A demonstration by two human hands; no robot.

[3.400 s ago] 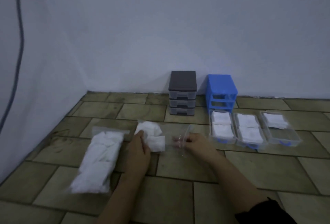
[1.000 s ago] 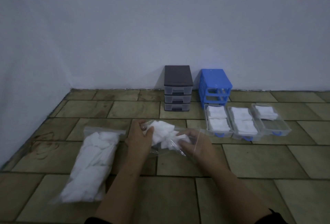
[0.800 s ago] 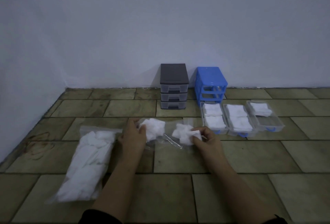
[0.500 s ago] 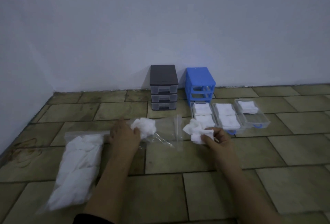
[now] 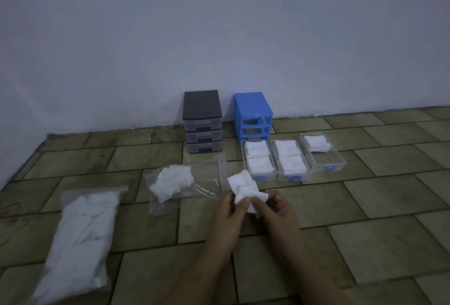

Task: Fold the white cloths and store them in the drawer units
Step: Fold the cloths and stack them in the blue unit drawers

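1. Nearest the camera, over the tiled floor (image 5: pixel 365 244), two bare forearms reach forward, and both hands pinch one crumpled white cloth (image 5: pixel 244 189) between them: the left hand (image 5: pixel 231 209) has its fingers curled onto the cloth's lower left part, the right hand (image 5: pixel 280 209) nips its lower right corner between thumb and fingers.
2. The cloth is soft and wrinkled, roughly square, and held just above the floor.
3. At the near left of the floor lies a long clear plastic bag (image 5: pixel 80 239), stuffed full of white cloths, its surface glossy and creased.
4. Just beyond the hands, to their left, a second clear bag (image 5: pixel 207 180) lies mostly flat, with a small bunch of loose white cloths (image 5: pixel 171 181) in its left end.
5. Farther right, three clear rectangular drawers (image 5: pixel 326 161) with blue handles stand side by side on the floor: the left two are filled with flat folded cloths, the right one has folded cloth only at its far end.
6. Against the pale wall stand a grey drawer unit (image 5: pixel 203 122) with three translucent drawers and, just beside it, a blue drawer frame (image 5: pixel 253 112), its slots open.
7. The floor's tiles are dull brownish-green rectangles with dark joints.
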